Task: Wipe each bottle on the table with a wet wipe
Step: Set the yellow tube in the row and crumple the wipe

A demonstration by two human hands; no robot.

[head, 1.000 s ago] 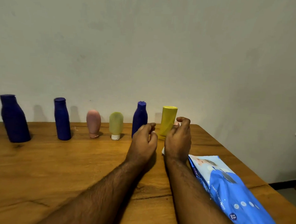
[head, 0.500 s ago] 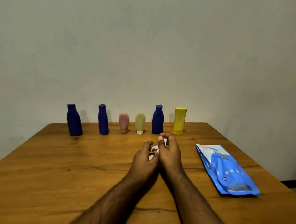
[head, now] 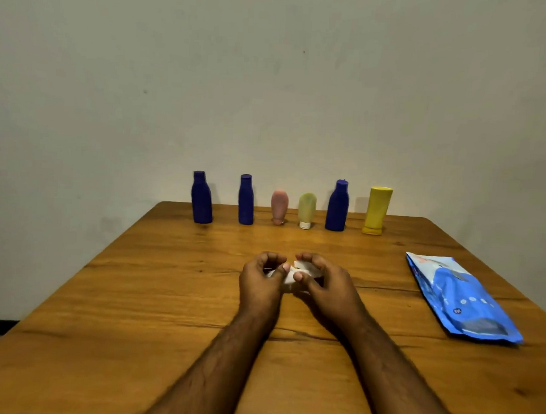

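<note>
Bottles, six of them, stand upright in a row along the far edge of the bench (head: pixel 134 294), close to the wall, and none is being touched. Largest of what lies on the bench is the blue wipe pack (head: pixel 460 299), flat off to the right and well apart from both hands. In the row, running left to right: a dark blue bottle (head: pixel 202 198), a second dark blue bottle (head: pixel 246 200), a pink tube (head: pixel 279 205) and a pale green tube (head: pixel 306 210) (both standing on their caps), a third dark blue bottle (head: pixel 337 207), and a yellow bottle (head: pixel 377 210) leaning slightly.

Smallest is the white wet wipe (head: pixel 293 276), bunched between the hands over the middle of the bench. The left hand (head: pixel 261 285) has thumb and curled fingers pinching one side of it; the right hand (head: pixel 323 285) curls round the other side, so both are gripping the wipe.

The wipe looks ready or nearly so, and no bottle appears to have been picked up. What the coming reach turns on: the whole row lies straight ahead of the hands, well beyond them, each bottle's long axis vertical. The pale green tube sits almost dead ahead; the yellow and third blue bottle lie toward the right hand's side, the two left-hand blue bottles toward the left hand's.
</note>
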